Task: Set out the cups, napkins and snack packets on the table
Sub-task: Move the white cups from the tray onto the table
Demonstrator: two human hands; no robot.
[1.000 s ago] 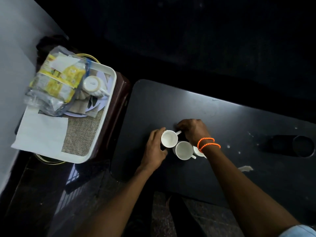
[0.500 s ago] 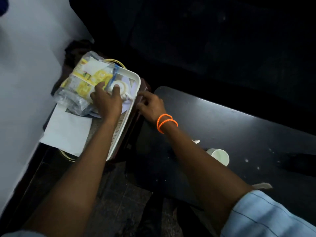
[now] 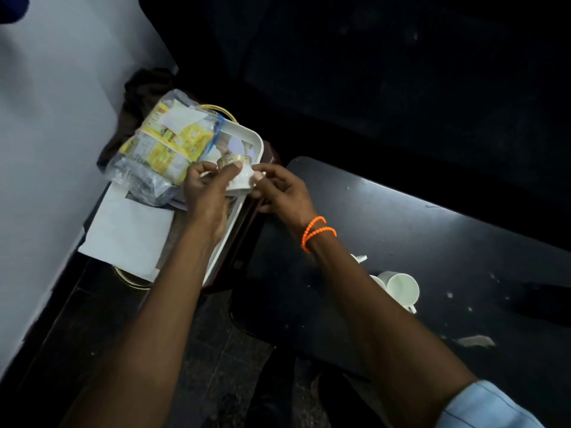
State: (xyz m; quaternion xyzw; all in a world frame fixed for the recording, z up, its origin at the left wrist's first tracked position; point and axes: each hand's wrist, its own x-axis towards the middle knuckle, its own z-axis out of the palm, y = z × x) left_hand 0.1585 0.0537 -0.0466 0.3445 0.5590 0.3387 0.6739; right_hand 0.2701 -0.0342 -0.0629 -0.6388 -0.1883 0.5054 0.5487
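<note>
My left hand [image 3: 206,189] and my right hand [image 3: 278,190] both hold a white cup [image 3: 240,176] with a gold rim, lifted just above the right edge of the white tray [image 3: 247,138]. A clear bag of yellow snack packets [image 3: 163,146] lies on the tray's far left. A white napkin [image 3: 129,233] lies on the tray's near end. On the black table [image 3: 432,236] stand white cups [image 3: 401,288], partly hidden behind my right forearm.
The tray rests on a dark brown stand [image 3: 247,242] left of the table. A white wall [image 3: 46,118] runs along the left. A scrap of paper [image 3: 475,340] lies near the table's front edge. Dark floor tiles [image 3: 216,350] lie below.
Both hands left the cups on the table and went to the tray. My left hand took the cup there and lifted it, and my right hand has now joined on it.
</note>
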